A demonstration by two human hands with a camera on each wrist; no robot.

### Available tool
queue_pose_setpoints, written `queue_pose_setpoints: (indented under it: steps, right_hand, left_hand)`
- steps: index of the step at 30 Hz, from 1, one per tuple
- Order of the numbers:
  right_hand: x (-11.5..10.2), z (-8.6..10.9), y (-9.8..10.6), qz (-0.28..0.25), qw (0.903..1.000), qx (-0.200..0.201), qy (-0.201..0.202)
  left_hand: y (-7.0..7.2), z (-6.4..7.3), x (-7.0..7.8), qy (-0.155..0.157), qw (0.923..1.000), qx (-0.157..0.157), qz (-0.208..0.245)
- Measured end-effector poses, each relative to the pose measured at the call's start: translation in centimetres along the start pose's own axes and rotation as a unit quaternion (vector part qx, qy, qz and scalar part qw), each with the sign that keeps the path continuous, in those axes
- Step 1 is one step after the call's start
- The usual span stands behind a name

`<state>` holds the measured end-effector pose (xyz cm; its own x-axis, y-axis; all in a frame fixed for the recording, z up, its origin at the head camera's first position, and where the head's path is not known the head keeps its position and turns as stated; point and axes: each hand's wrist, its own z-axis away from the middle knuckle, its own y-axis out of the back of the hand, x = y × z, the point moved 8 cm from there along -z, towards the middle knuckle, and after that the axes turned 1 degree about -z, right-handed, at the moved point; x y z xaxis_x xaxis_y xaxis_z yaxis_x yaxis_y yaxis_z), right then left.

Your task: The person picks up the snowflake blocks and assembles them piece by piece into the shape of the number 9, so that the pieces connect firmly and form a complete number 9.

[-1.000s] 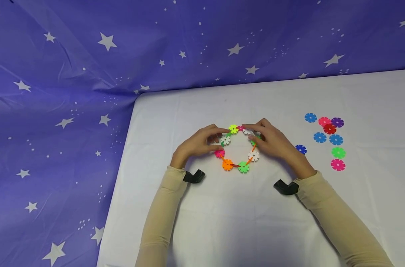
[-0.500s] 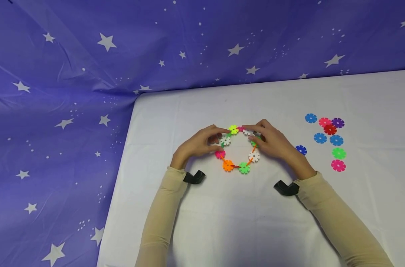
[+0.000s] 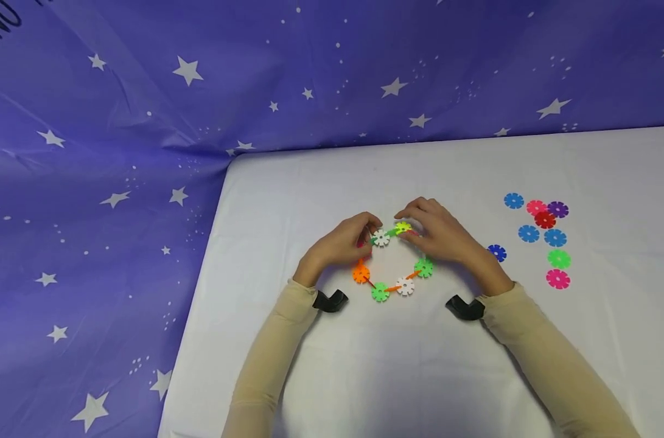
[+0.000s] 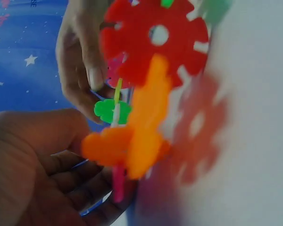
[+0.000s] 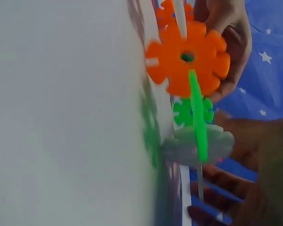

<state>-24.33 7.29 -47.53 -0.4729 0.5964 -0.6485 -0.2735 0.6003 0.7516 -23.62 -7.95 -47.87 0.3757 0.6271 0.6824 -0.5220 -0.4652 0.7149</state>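
Note:
A closed ring of slotted plastic snowflake discs (image 3: 380,292) in white, green, orange, pink and yellow is held by both hands over the white table. At its left side my left hand (image 3: 339,242) grips it, fingers curled about a pink disc beside the orange disc (image 3: 361,274). My right hand (image 3: 438,231) holds the far right part, thumb and forefinger around the yellow disc (image 3: 403,228) and a pink one. The left wrist view shows a red linking disc (image 4: 179,47) up close; an orange linking disc (image 5: 186,59) fills the right wrist view. Fingers partly hide the ring's upper right.
Several loose discs lie to the right on the white tablecloth (image 3: 611,334), among them a purple disc (image 3: 558,210), a green disc (image 3: 559,258) and a dark blue disc (image 3: 496,253) near the right wrist. A blue starry curtain (image 3: 310,61) borders the table behind and left.
The ring has turned clockwise: the yellow disc has shifted right, the near discs left. Both hands have changed their places on it. The head view has shifted slightly.

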Motion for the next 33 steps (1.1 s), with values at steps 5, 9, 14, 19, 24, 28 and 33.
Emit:
queue_pose_setpoints:
  steps: [5,9,14,19,24,28,33]
  right_hand:
    - [-0.8,-0.4,-1.3,0.024,0.9994,-0.022,0.009]
    - [-1.0,-0.3,-1.5,0.045,0.9987,0.005,0.021]
    - [-1.2,-0.2,-1.5,0.059,0.9973,0.028,0.034]
    - [-0.8,-0.2,-1.2,0.049,0.9975,0.039,0.033]
    - [-0.1,0.0,-1.2,0.019,0.9989,0.04,0.013]
    - [-0.4,-0.1,-1.4,0.015,0.999,0.039,0.017]
    - [-0.5,-0.2,-1.5,0.007,0.9985,0.052,0.016]
  left_hand:
    - [-0.9,-0.3,0.0,0.011,0.9993,0.017,-0.031]
    - [-1.4,-0.5,0.3,-0.017,0.9972,0.04,-0.06]
    - [-1.4,-0.5,0.8,-0.048,0.9941,0.048,-0.084]
    - [-0.9,-0.3,0.6,-0.055,0.9905,0.058,-0.112]
    - [0.1,0.0,-0.6,-0.027,0.9915,0.089,-0.091]
    - [0.1,-0.1,-0.6,-0.027,0.9919,0.098,-0.076]
    - [-0.3,-0.4,-0.5,-0.027,0.992,0.102,-0.069]
